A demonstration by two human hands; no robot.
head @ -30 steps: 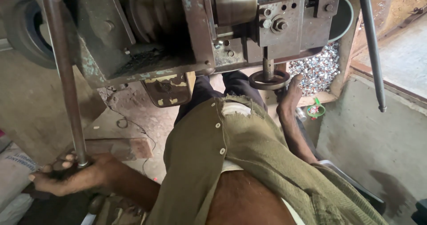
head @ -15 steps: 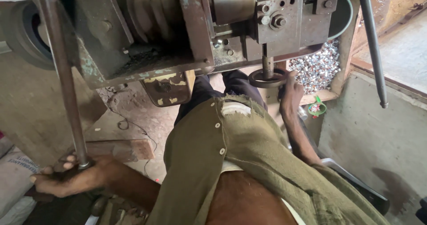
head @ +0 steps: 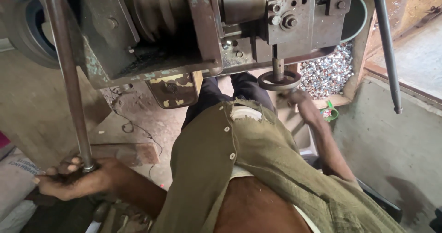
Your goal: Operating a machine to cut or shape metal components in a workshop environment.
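Left hand (head: pixel 76 180): lower left of the frame; fingers wrapped shut around the lower end of the long lever rod (head: pixel 69 76), thumb side up.
Lever rod: a rusty steel bar running from the top left edge down to the left hand, slightly tilted; it stands in front of the press body (head: pixel 152 39).
Sack (head: pixel 14 187): pale woven bag at the far left edge, just beside the left hand.
Press body: heavy grey-green casting across the upper half of the frame, paint chipped, with a round shaft housing at centre top.
Tool block (head: pixel 287 18): bolted plate with a hex nut, upper centre right; a short vertical punch stem drops from it.
Ring plate (head: pixel 278 81): dark circular part around the stem, centre right, directly under the tool block.
Right hand (head: pixel 299 99): centre right, just below and touching or nearly touching the ring plate; the fingers are blurred and partly hidden, so whether they pinch a workpiece cannot be told.
Stamped pieces (head: pixel 327 71): heap of small shiny metal parts in a bin at right of the ring plate.
Second rod (head: pixel 386 48): plain bar hanging free at the upper right, untouched.
Technique, judged: keep the left grip firm and low on the lever rod for a full, even stroke; hold the lever steady until the right fingers are withdrawn from beneath the stem; seat each part flat and centred on the ring plate.
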